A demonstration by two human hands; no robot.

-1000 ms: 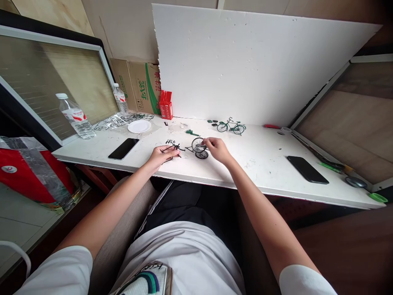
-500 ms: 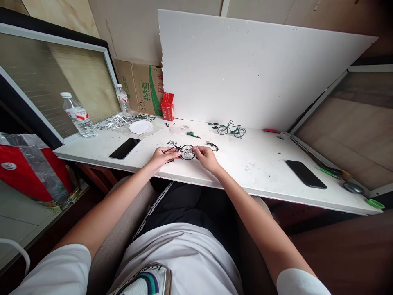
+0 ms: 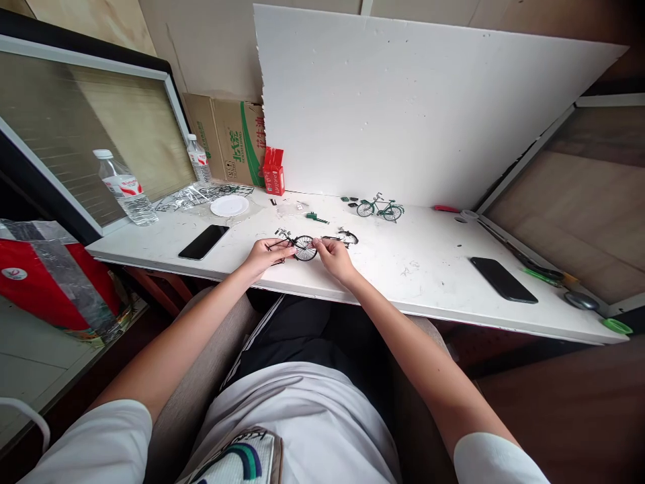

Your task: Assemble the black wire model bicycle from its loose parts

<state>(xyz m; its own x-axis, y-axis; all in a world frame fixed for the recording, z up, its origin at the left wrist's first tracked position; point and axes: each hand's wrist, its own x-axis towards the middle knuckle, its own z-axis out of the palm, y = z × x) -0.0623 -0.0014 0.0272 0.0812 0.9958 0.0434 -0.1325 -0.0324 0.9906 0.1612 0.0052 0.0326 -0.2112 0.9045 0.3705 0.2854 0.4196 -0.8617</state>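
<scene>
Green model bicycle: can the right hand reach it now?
Likely yes: only low black parts lie between the right hand and the green model bicycle, though the hand pinches the spoked wheel.

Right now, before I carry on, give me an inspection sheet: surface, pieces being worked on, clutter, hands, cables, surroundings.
Surface: white table, marked with small dark specks.
Pieces: black frame and spoked wheel together; whether joined, cannot tell. A dark curved part lies to the right.
Clutter: green model bicycle, left phone, right phone, white plate, red box.
Hands: left hand holds the frame; right hand pinches the wheel's edge.
Cables: white cord-like loop, lower left; type unclear.
Surroundings: white board behind the table; cardboard box at back left.
</scene>
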